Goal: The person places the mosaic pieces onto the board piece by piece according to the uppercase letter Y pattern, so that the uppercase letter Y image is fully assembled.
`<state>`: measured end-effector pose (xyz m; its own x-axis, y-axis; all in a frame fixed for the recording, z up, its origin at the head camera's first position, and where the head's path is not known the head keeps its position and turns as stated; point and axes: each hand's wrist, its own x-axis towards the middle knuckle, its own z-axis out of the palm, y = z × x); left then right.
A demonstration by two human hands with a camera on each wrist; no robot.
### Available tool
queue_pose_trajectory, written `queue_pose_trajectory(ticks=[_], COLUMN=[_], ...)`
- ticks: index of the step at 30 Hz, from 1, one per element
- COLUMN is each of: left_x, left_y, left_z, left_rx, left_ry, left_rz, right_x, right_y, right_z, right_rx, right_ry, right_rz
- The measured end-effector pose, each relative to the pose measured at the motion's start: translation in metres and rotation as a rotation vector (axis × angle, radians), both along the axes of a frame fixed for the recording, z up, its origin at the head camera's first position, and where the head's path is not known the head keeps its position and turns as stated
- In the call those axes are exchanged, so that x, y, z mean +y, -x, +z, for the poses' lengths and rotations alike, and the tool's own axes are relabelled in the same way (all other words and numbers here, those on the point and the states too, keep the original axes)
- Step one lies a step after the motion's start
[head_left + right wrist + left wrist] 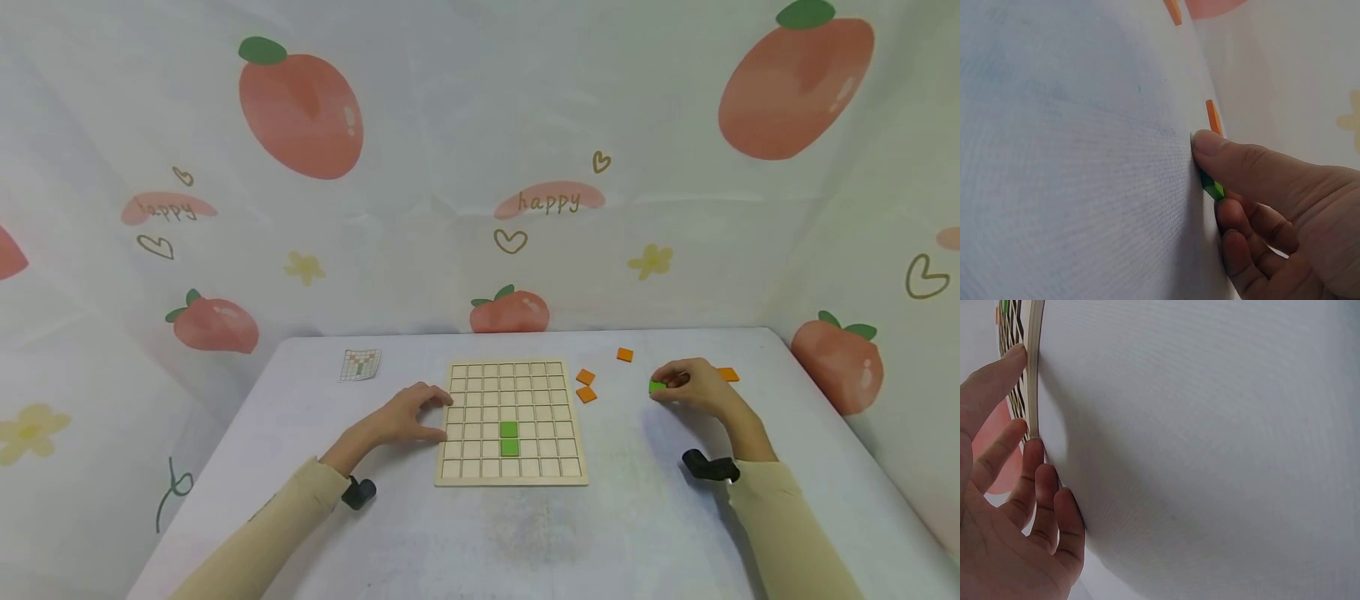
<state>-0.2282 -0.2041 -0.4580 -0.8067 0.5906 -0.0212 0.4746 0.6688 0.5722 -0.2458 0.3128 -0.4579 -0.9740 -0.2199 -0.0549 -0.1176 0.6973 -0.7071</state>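
A wooden grid board [472, 481] lies flat on the table, with two green square tiles [509, 438] in its cells, one above the other. My left hand [408, 414] rests against the board's left edge; in the left wrist view its thumb and fingertips touch the wooden rim [1032, 375], fingers spread. Off to the right of the board, my right hand [693, 385] pinches a green tile [657, 387] between thumb and fingers, low at the table surface. The right wrist view shows that green tile [1212, 186] partly hidden behind the thumb.
Orange tiles [586, 394] lie just right of the board, another orange tile [625, 355] farther back. More orange [727, 374] shows behind the right hand. A small paper with a printed grid [361, 365] lies at the back left. A printed cloth hangs behind the table.
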Motion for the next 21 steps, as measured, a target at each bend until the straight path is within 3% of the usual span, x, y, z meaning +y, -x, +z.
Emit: queue_pose_trajectory(ticks=[14,21], left_x=[-0.001,0.0001], left_y=[-0.0007,-0.0024], left_z=[-0.0012,0.0001], left_rx=[-0.002,-0.001], left_ry=[-0.011,-0.022], left_rz=[0.006,0.009], right_x=[-0.0026,0.0007], right_y=[0.0002,-0.0047], right_z=[-0.0023,-0.0024], right_rx=[-0.001,0.059], right_ry=[-0.012,0.009], right_rz=[-0.004,0.013])
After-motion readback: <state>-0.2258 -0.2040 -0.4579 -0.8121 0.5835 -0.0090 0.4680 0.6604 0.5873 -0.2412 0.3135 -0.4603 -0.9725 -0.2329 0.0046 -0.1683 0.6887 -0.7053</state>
